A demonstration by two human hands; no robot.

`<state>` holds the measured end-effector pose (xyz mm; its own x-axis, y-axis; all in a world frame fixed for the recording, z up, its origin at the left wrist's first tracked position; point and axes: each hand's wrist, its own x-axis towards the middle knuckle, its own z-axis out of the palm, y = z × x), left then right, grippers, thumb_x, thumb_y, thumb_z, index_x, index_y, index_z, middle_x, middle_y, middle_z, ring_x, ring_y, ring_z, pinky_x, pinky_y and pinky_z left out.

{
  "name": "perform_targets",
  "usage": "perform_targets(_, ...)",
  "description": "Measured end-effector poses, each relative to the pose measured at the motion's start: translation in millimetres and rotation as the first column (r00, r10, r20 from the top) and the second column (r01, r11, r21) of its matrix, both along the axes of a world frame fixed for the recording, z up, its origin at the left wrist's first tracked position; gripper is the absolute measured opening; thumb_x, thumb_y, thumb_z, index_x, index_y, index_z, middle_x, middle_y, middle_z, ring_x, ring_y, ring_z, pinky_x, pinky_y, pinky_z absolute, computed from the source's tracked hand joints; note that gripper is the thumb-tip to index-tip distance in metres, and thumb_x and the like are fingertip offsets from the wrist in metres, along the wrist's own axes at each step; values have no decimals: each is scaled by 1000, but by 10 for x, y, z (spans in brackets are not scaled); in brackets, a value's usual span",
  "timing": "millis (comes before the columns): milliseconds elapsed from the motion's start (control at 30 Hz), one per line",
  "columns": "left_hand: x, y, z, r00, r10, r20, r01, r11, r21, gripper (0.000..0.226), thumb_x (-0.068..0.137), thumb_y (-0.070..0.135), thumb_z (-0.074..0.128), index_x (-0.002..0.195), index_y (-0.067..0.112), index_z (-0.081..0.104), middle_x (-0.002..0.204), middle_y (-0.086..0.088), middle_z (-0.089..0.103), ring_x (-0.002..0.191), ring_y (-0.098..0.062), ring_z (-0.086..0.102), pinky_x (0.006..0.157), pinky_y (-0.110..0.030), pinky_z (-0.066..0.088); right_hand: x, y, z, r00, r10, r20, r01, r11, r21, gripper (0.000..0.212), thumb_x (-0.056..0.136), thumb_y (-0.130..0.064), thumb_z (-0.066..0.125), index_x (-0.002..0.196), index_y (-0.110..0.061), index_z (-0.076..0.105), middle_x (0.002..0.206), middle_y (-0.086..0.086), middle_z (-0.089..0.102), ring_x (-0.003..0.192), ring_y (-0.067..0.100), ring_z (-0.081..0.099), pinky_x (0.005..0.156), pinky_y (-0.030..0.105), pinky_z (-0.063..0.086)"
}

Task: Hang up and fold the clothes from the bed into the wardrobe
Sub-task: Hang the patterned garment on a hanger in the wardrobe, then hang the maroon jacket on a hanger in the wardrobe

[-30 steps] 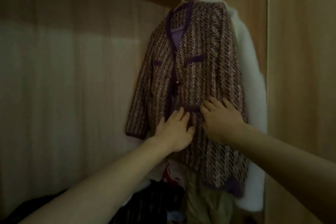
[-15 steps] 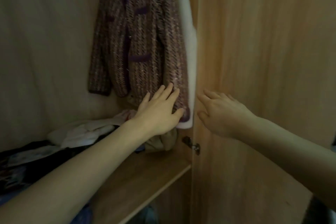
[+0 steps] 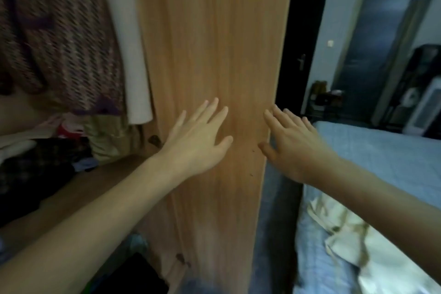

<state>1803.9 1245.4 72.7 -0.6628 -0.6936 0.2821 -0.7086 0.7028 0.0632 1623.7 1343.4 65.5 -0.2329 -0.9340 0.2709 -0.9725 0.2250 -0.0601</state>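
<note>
Here your left hand (image 3: pixel 195 143) is stretched out in front of the wooden wardrobe door (image 3: pixel 214 55), fingers straight and spread, holding nothing; whether the palm actually touches the wood cannot be told. Your right hand (image 3: pixel 293 148) reaches out at the door's right edge, its fingers also straight and slightly fanned, its grip apart and empty too. The thumb points toward the door edge, just beside it.

To the left of the door, inside the wardrobe, the tweed jacket (image 3: pixel 59 38) hangs with its purple-trimmed hem low in the compartment. A white garment (image 3: pixel 128 55) hangs just beside it, between the jacket and the door. Below them a loose pile of clothes (image 3: pixel 47 150) lies on the shelf (image 3: pixel 90 181): dark fabric, something pale, a bit of red, and an olive piece nearest the door.

To your right the bed (image 3: pixel 381 157) is covered in a light blue sheet. A cream garment (image 3: pixel 353 234) lies crumpled on it near you, under your right forearm. Beyond the bed there are two dark doors (image 3: pixel 300 38) in the far wall, and some blurred furniture stands between them.
</note>
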Motion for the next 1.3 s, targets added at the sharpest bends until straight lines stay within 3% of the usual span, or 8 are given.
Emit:
perform_targets(267, -766, 477, -405, 953, -302, 33, 303, 953, -1, 68, 100, 54, 29, 157, 28, 4, 164, 7, -8, 150, -11, -8, 122, -46, 5, -325, 766, -275, 971, -229, 67, 229, 973, 19, 73, 99, -48, 37, 156, -17, 4, 164, 3, -2, 150, 23, 1, 121, 45, 7)
perform_targets(467, -1238, 707, -709, 872, -487, 53, 486, 873, 41, 68, 100, 55, 26, 157, 27, 1, 163, 5, -15, 150, -12, -12, 122, -48, 3, -477, 1265, -556, 895, -433, 102, 430, 901, 53, 72, 99, -46, 39, 155, -15, 6, 163, 6, 1, 150, 25, 3, 121, 46, 8)
perform_targets(833, -1846, 1553, -1096, 656, -751, 79, 740, 660, 133, 68, 100, 54, 25, 157, 26, 2, 163, 3, -16, 149, -12, -14, 122, -46, 0, -558, 2492, -936, 641, -755, 136, 744, 655, 129, 69, 98, -45, 41, 154, -15, 14, 163, 5, 4, 150, 25, 6, 120, 46, 9)
perform_targets(1300, -2814, 3215, -1175, 412, -903, 124, 881, 430, 200, 63, 101, 53, 26, 157, 28, 7, 164, 5, -12, 150, -10, -11, 122, -45, -1, -1048, 4232, -1020, 399, -899, 179, 894, 425, 141, 62, 98, -44, 42, 150, -14, 27, 163, 8, 11, 149, 27, 12, 120, 46, 11)
